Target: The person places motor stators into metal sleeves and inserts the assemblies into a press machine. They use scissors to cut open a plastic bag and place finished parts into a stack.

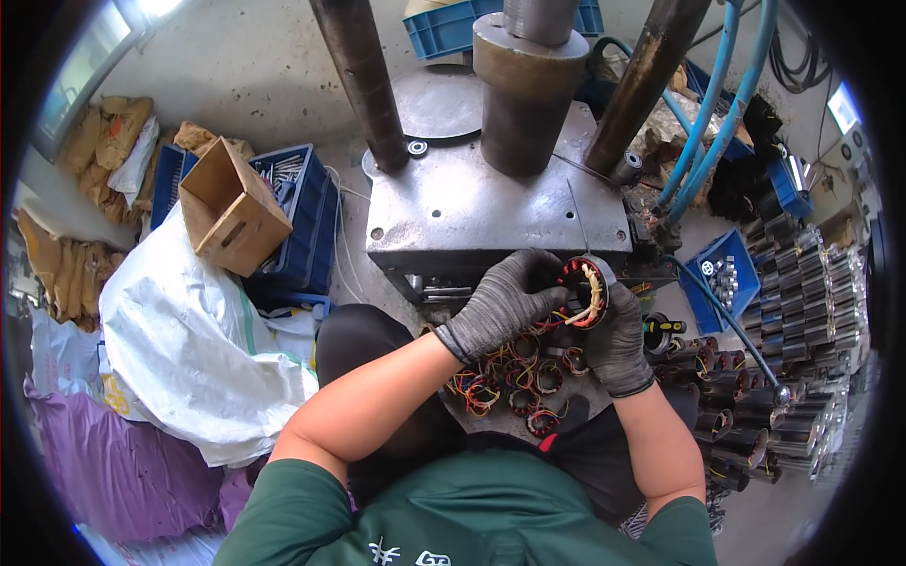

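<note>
A motor stator [593, 300], a ring with red insulation, pale laced windings and coloured leads, is held up at the front edge of the press bed [491, 203]. My right hand [618, 344], in a grey glove, grips its right side. My left hand [514, 300], gloved alike, has its fingers curled at the stator's left side and the red and yellow leads; the fingertips are partly hidden. Below my hands, between my knees, lie several more wound stators [524, 377] with loose coloured leads.
A thick steel ram [528, 113] stands over the bed between two posts. Right are rows of metal cylinders [793, 292], a blue bin of parts [725, 274], a lever [727, 321] and blue hoses [708, 113]. Left are a cardboard box [234, 208], blue crates [307, 231] and a white sack [189, 330].
</note>
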`<state>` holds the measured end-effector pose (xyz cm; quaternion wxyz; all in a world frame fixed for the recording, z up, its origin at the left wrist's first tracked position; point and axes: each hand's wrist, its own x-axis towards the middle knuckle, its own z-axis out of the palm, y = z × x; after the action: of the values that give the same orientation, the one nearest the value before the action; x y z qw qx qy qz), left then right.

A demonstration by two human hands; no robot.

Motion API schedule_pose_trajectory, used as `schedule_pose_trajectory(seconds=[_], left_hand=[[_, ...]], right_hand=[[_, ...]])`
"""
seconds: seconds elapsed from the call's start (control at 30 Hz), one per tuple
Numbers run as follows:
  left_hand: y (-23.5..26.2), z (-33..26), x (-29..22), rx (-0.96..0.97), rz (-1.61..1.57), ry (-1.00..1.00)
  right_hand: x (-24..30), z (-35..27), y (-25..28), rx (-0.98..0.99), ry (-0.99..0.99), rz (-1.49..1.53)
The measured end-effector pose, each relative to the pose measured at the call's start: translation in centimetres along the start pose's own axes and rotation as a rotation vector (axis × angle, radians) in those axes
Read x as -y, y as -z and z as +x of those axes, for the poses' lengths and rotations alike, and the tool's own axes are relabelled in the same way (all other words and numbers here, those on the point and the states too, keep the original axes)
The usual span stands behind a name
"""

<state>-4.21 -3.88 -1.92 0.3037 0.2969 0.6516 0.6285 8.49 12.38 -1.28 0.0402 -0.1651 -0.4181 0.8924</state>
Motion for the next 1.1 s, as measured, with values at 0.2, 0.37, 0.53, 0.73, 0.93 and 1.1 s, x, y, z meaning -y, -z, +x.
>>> schedule_pose_trajectory(seconds=[0.2, 0.37, 0.53, 0.73, 0.93, 1.1], left_hand=[[-0.9, 0.3, 0.0, -0.081, 0.304, -0.010], [-1.1, -0.2, 0.0, -0.127, 0.625, -0.178], [-1.7, -0.2, -0.5, -0.047, 0.705, -0.135], [-1.5, 0.0, -0.9, 0.050, 0.786, -0.100], [-0.6, 1.0, 0.4, -0.155, 0.263, -0.315], [0.9, 2.1, 3.9, -0.153, 0.491, -0.350]], right_hand=[[-1.2, -0.6, -0.9, 0.053, 0.111, -0.011], [-1.8, -0.8, -0.8, 0.041, 0.108, -0.179], [-1.9, 0.0, 0.2, -0.006, 0.057, -0.188], [-1.6, -0.1, -0.4, -0.110, 0.007, -0.120], [0.6, -0.3, 0.3, -0.179, 0.056, -0.087], [2.9, -0.4, 2.2, 0.104, 0.090, 0.295]])
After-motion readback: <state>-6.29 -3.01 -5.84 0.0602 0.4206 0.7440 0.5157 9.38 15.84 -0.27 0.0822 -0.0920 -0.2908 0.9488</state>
